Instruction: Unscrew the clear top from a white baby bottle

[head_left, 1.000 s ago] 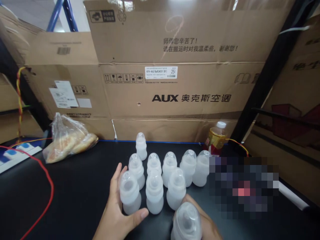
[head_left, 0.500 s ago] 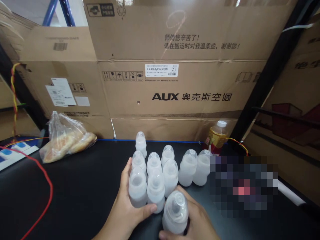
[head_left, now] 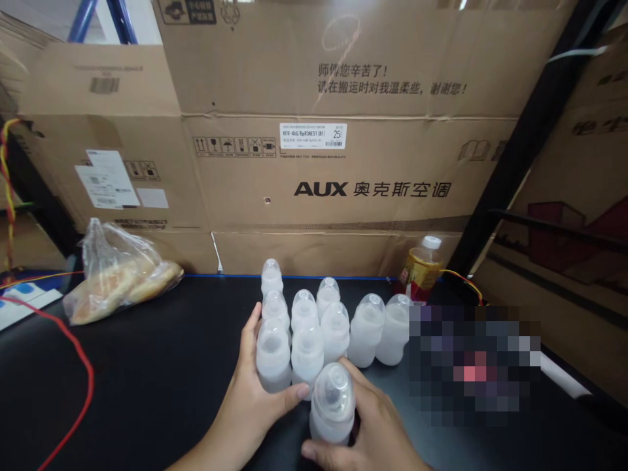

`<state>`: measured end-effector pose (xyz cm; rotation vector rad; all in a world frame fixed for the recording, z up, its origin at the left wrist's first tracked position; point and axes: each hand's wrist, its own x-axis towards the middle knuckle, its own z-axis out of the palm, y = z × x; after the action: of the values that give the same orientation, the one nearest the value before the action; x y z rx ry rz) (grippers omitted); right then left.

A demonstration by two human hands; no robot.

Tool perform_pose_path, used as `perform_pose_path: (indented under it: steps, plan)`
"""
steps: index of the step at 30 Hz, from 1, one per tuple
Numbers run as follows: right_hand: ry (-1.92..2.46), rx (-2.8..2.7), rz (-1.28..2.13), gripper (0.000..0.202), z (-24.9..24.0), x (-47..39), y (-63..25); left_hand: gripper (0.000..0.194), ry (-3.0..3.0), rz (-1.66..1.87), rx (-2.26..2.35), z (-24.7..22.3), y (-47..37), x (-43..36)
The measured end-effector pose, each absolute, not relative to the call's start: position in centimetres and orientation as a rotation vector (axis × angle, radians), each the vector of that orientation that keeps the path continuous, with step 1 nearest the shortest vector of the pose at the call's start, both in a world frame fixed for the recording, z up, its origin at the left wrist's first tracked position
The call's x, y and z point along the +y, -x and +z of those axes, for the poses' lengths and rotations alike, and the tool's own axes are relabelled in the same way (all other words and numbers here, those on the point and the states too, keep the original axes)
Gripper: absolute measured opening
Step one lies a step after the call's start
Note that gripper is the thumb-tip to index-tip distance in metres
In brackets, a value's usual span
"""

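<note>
Several frosted baby bottles with clear domed caps stand upright in a cluster in the head view. My left hand (head_left: 255,386) cups the cluster's left side, its fingers along the left bottles and its thumb across the front. It touches the front left baby bottle (head_left: 273,356), and the thumb lies before the baby bottle beside it (head_left: 307,353). In my right hand (head_left: 370,418) is another baby bottle (head_left: 332,405), gripped round its body nearest to me. Just behind that one stands a baby bottle (head_left: 335,333) of the cluster. My right palm is partly hidden.
Two more baby bottles (head_left: 367,330) stand to the right, before a drink bottle (head_left: 420,268). A plastic bag of bread (head_left: 122,278) lies at the left, near a red cable (head_left: 86,366). Cardboard (head_left: 235,216) walls off the black table's back; a pixelated patch covers its right side.
The front left bottles have shifted slightly away from me and rightward with my left hand. My right hand has brought its bottle a little forward, closer to the cluster. The view has shifted slightly.
</note>
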<state>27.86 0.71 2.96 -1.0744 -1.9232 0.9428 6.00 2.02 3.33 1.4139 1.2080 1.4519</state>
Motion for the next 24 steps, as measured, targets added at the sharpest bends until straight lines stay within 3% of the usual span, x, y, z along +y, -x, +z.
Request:
perform_pose_path:
  steps: [10, 24]
  plan:
    - [1.109, -1.827, 0.86, 0.045, 3.3, 2.4, -27.1, 0.128, -1.5, 1.336, 1.2, 3.7, -6.1, 4.4]
    - [1.012, -1.839, 0.832, 0.048, 3.6, 6.3, -26.7, 0.12, -1.487, 1.356, 1.159, 3.6, -7.4, 7.9]
